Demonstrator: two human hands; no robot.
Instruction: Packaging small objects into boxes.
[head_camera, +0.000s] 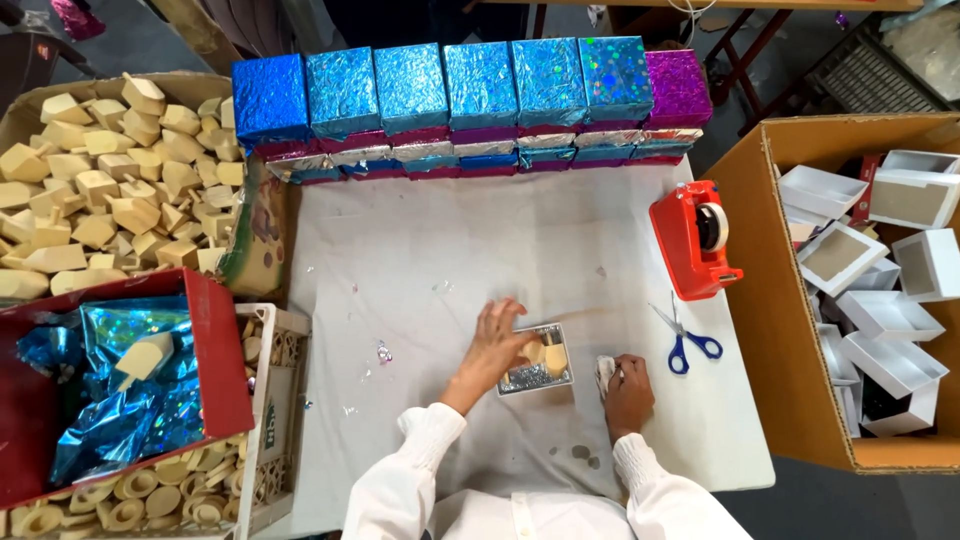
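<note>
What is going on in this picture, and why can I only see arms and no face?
The camera sits on the person's head and looks down, so you see only their two arms in white sleeves. The left hand rests on a small silver box with pale wooden pieces inside. The right hand grips a small whitish wad; I cannot tell what it is. They work on a table with a white cloth. Near the right hand lie blue-handled scissors and an orange tape dispenser. Along the back stand shiny blue and purple wrapped boxes. On the left is a carton of pale wooden blocks and a red box with blue foil. On the right, a cardboard carton holds white boxes.
</note>
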